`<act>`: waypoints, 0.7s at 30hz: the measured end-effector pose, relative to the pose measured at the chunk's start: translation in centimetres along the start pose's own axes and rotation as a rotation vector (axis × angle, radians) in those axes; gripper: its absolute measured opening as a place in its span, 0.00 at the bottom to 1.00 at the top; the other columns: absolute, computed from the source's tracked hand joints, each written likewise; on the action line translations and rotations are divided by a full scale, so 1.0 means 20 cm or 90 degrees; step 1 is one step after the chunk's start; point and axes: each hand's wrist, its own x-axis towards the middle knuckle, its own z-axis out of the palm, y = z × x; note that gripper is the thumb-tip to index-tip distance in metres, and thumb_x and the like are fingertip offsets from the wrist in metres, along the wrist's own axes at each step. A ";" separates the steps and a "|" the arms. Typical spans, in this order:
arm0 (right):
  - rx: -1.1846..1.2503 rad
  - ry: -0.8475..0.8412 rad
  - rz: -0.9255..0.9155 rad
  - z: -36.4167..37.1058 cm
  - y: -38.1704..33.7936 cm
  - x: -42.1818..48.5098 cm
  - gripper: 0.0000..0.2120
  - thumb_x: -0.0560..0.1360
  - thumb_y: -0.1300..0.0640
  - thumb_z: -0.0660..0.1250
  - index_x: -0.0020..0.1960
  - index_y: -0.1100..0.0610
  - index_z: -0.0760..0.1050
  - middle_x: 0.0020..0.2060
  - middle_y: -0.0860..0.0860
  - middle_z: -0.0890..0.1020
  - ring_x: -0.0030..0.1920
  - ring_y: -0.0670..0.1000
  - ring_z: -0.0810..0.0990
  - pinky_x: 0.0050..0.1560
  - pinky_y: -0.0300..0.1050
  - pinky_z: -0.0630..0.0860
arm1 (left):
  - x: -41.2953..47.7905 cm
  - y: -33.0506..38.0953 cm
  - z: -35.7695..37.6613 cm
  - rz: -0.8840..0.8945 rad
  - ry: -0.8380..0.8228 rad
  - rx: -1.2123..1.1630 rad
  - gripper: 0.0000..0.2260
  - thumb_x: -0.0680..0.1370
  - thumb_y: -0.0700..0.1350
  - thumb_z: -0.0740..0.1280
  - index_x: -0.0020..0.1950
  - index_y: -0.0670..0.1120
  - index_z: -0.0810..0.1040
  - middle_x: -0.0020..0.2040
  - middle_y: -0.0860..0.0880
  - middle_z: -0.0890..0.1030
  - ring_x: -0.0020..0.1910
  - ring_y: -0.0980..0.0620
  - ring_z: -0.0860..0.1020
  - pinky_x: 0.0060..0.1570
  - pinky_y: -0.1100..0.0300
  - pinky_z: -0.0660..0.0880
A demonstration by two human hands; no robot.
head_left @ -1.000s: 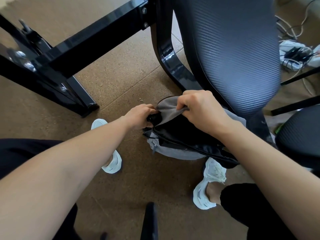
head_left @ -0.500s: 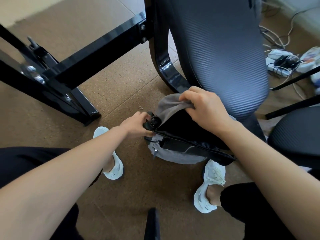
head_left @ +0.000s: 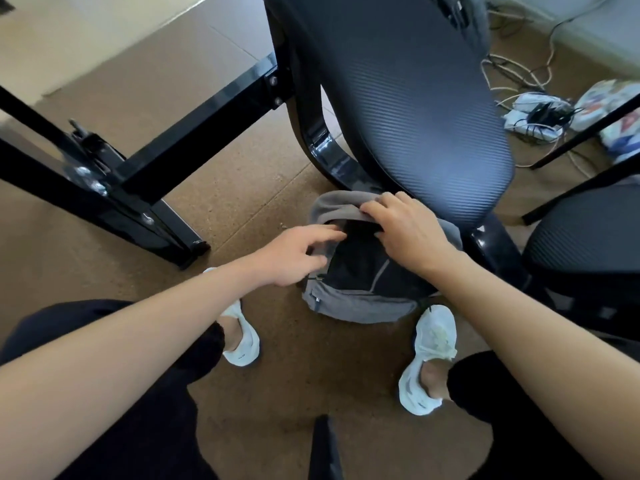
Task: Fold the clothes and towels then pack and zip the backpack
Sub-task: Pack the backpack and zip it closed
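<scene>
A grey backpack point(head_left: 356, 304) with a black inside stands on the cork floor between my feet, against the black chair. Its top is open and the grey flap point(head_left: 332, 206) is lifted. My right hand point(head_left: 407, 232) grips the flap's edge with curled fingers. Over the opening's left rim, my left hand point(head_left: 299, 252) hovers with fingers spread and relaxed, holding nothing. Dark fabric fills the opening; what is packed inside cannot be made out.
A black mesh chair back point(head_left: 398, 98) rises just behind the backpack. A black metal table frame point(head_left: 145, 174) stands at the left. A second chair seat point(head_left: 585, 233) is at the right. Cables and a power strip point(head_left: 533, 116) lie at the far right.
My left hand has let go of the black part at the backpack's left rim and opened. My right hand has shifted along the flap, still gripping it. The camera has tilted slightly.
</scene>
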 end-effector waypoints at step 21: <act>0.035 0.139 -0.036 0.11 0.31 0.07 0.22 0.71 0.75 0.66 0.62 0.59 0.77 0.46 0.59 0.75 0.46 0.62 0.73 0.43 0.56 0.72 | 0.53 -0.50 0.30 -0.386 0.158 -0.107 0.09 0.80 0.44 0.70 0.59 0.47 0.81 0.56 0.42 0.84 0.53 0.40 0.82 0.49 0.51 0.77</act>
